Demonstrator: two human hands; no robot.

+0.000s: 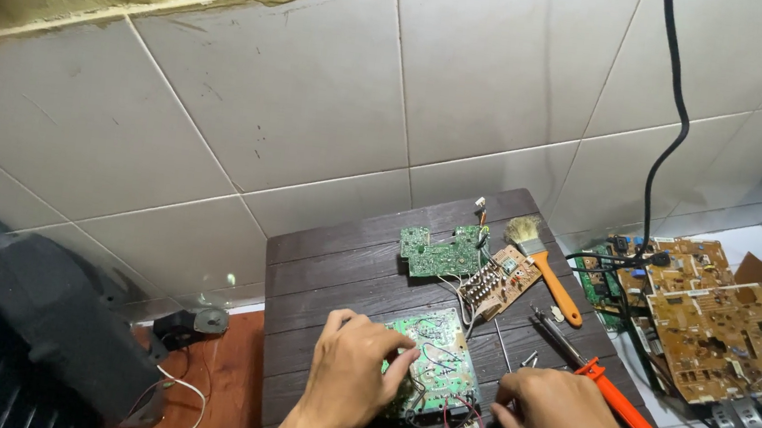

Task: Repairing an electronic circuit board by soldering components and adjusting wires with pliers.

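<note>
The white tiled wall (318, 92) is filling the upper view, with a black cable (669, 132) hanging down across it. Below, a dark wooden table (336, 276) is bearing the work. A heap of brown circuit boards (709, 318) is lying on the floor to the right, well apart from the hands. On the table's far part, a second green board (441, 254) and a small brown board (499, 283) are lying side by side, with an orange-handled brush (543, 261) just beside them. The green circuit board (436, 359) is sitting near the table's front edge, between both hands. The left hand (351, 378) is resting on its left edge, fingers curled over it and gripping it. The right hand (558, 421) is lying closed at the board's right corner, by red wires (462, 424); what it is pinching cannot be told. An orange-handled screwdriver (622, 409) is lying just beside that hand.
</note>
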